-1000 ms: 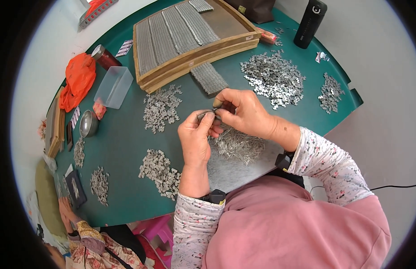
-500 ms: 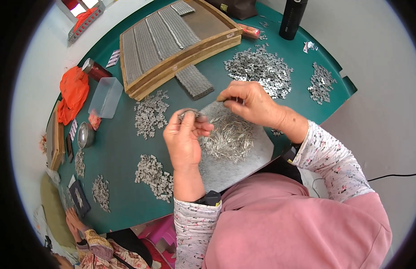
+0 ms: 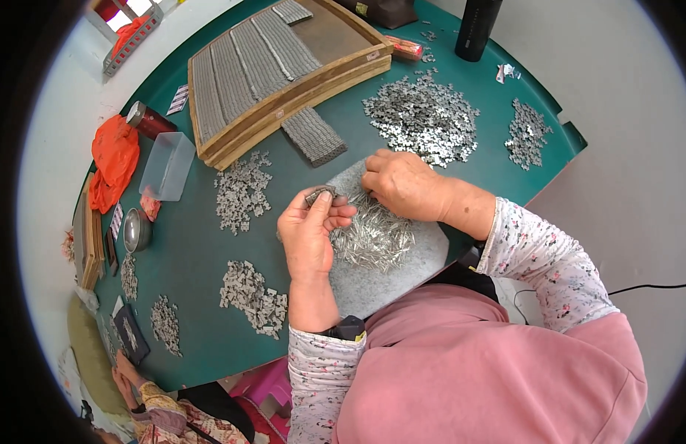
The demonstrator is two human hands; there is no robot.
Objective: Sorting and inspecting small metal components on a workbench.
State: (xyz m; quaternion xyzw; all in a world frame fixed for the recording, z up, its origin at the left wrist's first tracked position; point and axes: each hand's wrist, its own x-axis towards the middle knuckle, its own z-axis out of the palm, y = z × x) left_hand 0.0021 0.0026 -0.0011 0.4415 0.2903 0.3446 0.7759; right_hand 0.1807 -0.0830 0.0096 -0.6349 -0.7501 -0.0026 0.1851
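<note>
Green table point(image 3: 187, 251), left hand point(image 3: 310, 233) fingers pinching metal stack point(image 3: 321, 195), right hand point(image 3: 406, 185) curled over loose pins point(image 3: 372, 237)

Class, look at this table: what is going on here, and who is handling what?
A person sits at a green table, sorting small metal pieces. The left hand pinches a short stack of pieces at its fingertips. The right hand rests on a loose heap of pins lying on a grey mat. Further piles and a wooden tray of packed rows lie beyond.
</note>
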